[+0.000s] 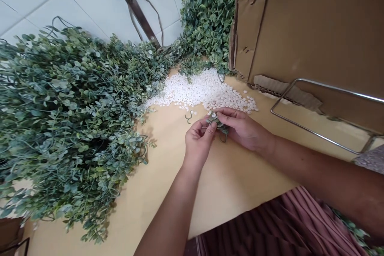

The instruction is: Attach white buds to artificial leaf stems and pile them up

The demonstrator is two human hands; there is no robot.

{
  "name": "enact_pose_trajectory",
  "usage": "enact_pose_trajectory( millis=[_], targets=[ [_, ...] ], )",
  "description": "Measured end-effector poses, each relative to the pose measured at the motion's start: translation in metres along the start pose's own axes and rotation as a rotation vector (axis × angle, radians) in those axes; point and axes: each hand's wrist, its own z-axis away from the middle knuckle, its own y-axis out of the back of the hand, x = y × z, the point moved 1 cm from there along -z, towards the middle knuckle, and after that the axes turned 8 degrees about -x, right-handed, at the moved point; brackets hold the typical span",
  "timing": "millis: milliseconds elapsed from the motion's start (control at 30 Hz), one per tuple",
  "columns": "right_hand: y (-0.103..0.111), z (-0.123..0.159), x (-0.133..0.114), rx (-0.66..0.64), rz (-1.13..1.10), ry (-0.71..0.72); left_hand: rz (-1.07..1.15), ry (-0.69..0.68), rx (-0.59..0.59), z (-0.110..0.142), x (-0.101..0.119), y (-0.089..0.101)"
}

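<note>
While two hands pinch a green sprig, white pieces lie heaped just beyond

As the close view of the fingers shows, the small green sprig (223, 129) is held between the two hands above the tan work surface (162, 176), near its middle. A small white disc (213, 115) sits at the sprig's upper end, between the fingertips; whether it is fixed to the sprig cannot be told. The left hand (199, 138) pinches the sprig from the near side, thumb against curled fingers. The right hand (244, 126) closes thumb and forefinger on it from the other side, just beside the disc, so that the two sets of fingertips nearly meet.

Just beyond the hands, a short, curved green stem piece (188, 118) lies on the surface, near the edge of a broad heap of white pieces (195, 90). A large mass of leafy foliage (78, 116) fills the left side, and a second foliage bunch (208, 16) stands behind the heap. To the right rise a cardboard box (315, 28) and, before it, a bent metal wire frame (330, 87). A dark bar with a cord (142, 20) leans against the white tiled wall (90, 4). Pleated mauve cloth (270, 232) lies at the near edge.
</note>
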Motion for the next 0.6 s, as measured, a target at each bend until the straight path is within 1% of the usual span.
enact_pose_trajectory(
  millis=[67,133,200,267,333,400,500,600],
  targets=[
    [0.000,0.001,0.000,-0.025,0.037,0.000,0.004,-0.014,0.003,0.001,0.002,0.000],
    [0.000,0.002,0.001,-0.054,0.123,0.013,-0.004,-0.038,0.016,0.001,0.003,0.001],
    [0.001,0.002,0.002,-0.056,0.262,0.032,-0.011,-0.076,0.042,0.002,0.002,0.003],
    [0.001,0.003,0.003,-0.027,0.440,0.065,-0.019,-0.110,0.063,0.002,0.002,0.005],
    [0.001,0.004,0.004,0.008,0.615,0.115,-0.046,-0.116,0.074,0.002,0.001,0.006],
    [0.001,0.005,0.005,0.026,0.745,0.149,-0.092,-0.114,0.083,0.001,0.002,0.008],
    [0.001,0.007,0.006,0.018,0.833,0.167,-0.184,-0.142,0.077,0.001,0.005,0.013],
    [0.002,0.006,0.005,0.005,0.889,0.183,-0.314,-0.169,0.047,0.000,0.008,0.024]
  ],
)
